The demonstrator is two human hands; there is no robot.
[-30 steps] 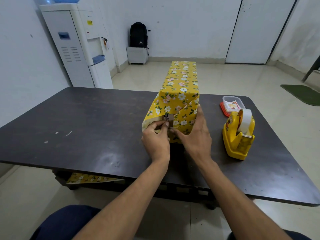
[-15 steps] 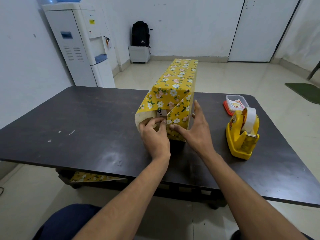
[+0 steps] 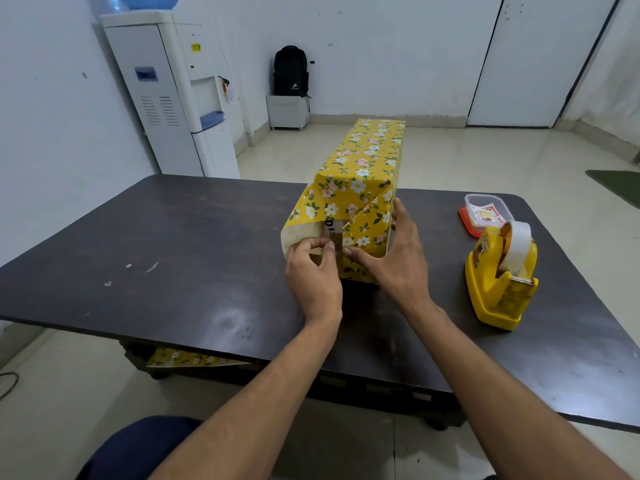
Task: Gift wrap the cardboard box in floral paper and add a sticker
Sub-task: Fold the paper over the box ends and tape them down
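Left hand (image 3: 313, 275) pinches floral paper (image 3: 360, 174) — right hand (image 3: 398, 261) presses it.

Yellow floral paper (image 3: 360, 174), dark table (image 3: 173, 237), yellow tape dispenser (image 3: 498, 289).

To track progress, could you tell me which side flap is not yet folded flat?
The left flap, pinched by the left hand; the right flap lies flat.

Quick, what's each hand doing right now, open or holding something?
Left hand: closed, pinching the left flap of the floral paper.
Right hand: open, pressing the right flap flat.
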